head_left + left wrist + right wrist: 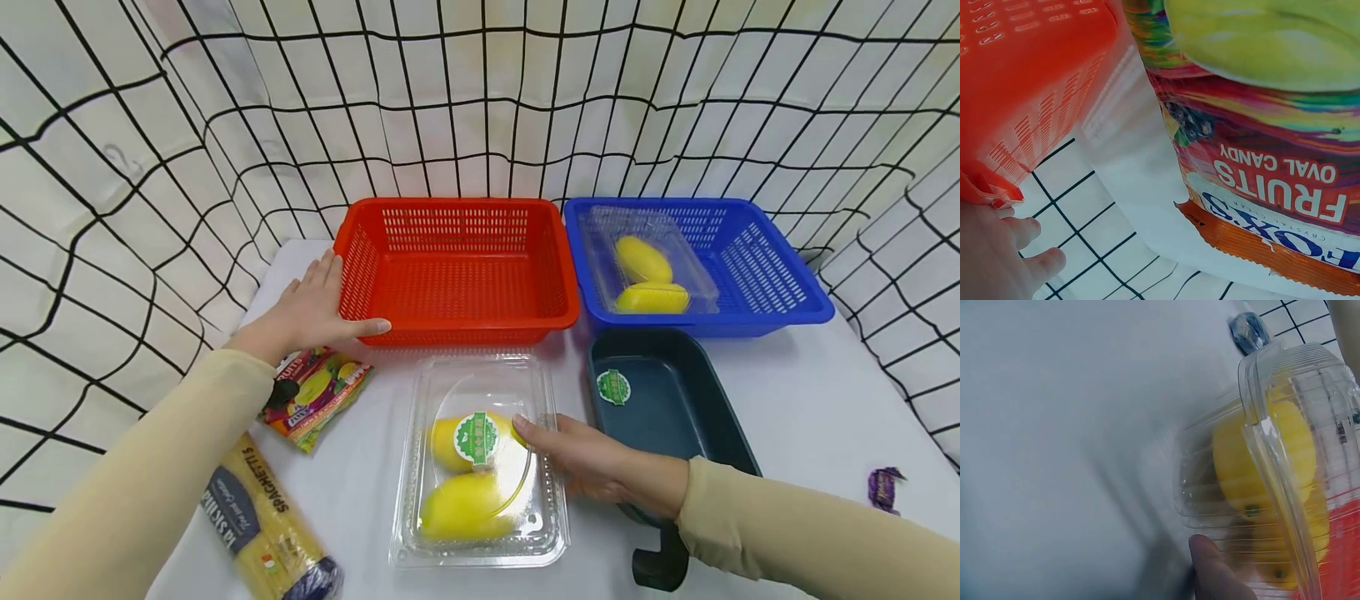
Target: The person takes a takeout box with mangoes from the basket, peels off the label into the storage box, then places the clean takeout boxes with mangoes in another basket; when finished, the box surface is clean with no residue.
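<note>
My left hand (pixel 318 304) rests with fingers spread on the left rim of the red plastic basket (pixel 457 287). Its fingertips also show at that basket in the left wrist view. My right hand (pixel 600 462) grips the right side of a clear plastic clamshell box (pixel 483 560), thumb over the lid; the other fingers are mostly hidden. Inside lie two yellow fruits (pixel 465 508) under a lid with a round green-and-white sticker (pixel 476 438). In the right wrist view the box (pixel 1207 487) stands tilted, a fingertip at its edge.
A blue basket (pixel 757 275) at the right holds another clear box with two yellow fruits. A dark pan (pixel 660 400) stands before it, partly under my right arm. Fruit candy (pixel 318 392) and spaghetti (pixel 262 517) packs lie left, a purple wrapped sweet (pixel 885 489) right. Black netting surrounds the table.
</note>
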Available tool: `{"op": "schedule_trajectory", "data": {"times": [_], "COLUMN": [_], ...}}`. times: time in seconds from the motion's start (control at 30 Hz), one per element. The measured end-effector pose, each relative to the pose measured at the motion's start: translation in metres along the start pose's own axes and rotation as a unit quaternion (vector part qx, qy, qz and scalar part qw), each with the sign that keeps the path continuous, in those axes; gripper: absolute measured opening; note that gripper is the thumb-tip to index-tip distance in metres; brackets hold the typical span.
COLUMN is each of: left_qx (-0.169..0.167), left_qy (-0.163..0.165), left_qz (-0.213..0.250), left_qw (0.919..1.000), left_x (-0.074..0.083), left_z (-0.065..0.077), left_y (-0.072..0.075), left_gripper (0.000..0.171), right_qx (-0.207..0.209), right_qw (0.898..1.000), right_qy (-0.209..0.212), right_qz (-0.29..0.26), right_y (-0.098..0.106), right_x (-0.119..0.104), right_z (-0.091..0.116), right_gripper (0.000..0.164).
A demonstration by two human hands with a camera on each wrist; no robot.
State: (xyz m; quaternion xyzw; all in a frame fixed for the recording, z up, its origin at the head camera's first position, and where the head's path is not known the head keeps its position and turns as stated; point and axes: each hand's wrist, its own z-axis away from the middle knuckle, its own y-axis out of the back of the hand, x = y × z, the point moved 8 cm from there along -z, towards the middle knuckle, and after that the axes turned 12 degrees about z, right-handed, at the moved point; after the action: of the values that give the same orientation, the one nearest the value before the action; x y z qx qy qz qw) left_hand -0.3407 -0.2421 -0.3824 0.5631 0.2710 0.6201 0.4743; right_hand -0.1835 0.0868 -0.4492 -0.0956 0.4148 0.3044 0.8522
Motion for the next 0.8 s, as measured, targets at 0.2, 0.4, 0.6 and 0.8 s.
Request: {"op": "schedule_trajectory", "data": {"times": [0.2,0.4,0.6,0.8], "left_qx": [0.001,0.000,0.004,0.006], "left_qy": [-0.003,-0.002,-0.004,-0.006], "left_qz": [0.002,0.000,-0.001,0.002], "left_qw": [1.0000,1.0000,1.0000,1.0000], "left_x": [0.002,0.003,0.003,0.001], "left_z": [-0.002,-0.002,-0.002,0.002], "left_y": [-0.003,-0.002,0.000,-0.001], "left_gripper": [0.137,0.137,0.136,0.134], "right_qx": [0.013,-0.003,-0.011,-0.024], "right_qw": [1.000,1.000,1.000,0.999], "right_qy": [-0.003,0.001,0.012,0.025], "right_qz": [0.005,0.012,0.014,0.018], "right_y": [0.011,0.012,0.010,0.007], "right_x": [-0.005,-0.009,-0.011,-0.012], "right_z": [-0.011,-0.015,-0.014,-0.015], "right_gripper": [0.073,0.069,0.071,0.067]}}
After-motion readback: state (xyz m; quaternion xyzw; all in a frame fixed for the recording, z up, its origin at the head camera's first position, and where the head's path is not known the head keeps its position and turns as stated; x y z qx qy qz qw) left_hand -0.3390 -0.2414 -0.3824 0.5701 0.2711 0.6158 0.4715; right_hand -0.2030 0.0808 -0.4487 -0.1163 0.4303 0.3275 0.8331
